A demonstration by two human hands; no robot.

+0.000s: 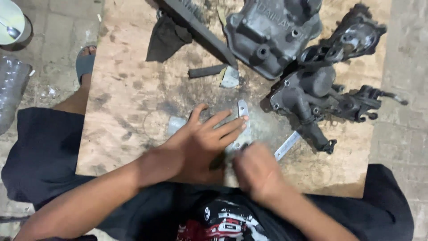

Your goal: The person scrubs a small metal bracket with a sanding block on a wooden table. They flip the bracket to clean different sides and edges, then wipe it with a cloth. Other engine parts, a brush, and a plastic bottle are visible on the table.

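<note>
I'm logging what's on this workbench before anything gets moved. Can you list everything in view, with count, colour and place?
wooden board: 1, light brown, stained; work surface
engine cover: 1, dark grey; top centre
greasy engine parts: a cluster, count unclear, dark grey; right
flat metal piece: 1, silver; under the left fingertips
metal strip: 1, silver; right of the hands
dark rod: 1, black; upper centre
long dark bar: 1, black; top, slanted
rag: 1, black; top left
sandalled foot: 1; floor, left
left hand: flat, fingers spread on the metal piece
right hand: blurred, closed; what it holds cannot be told
</note>
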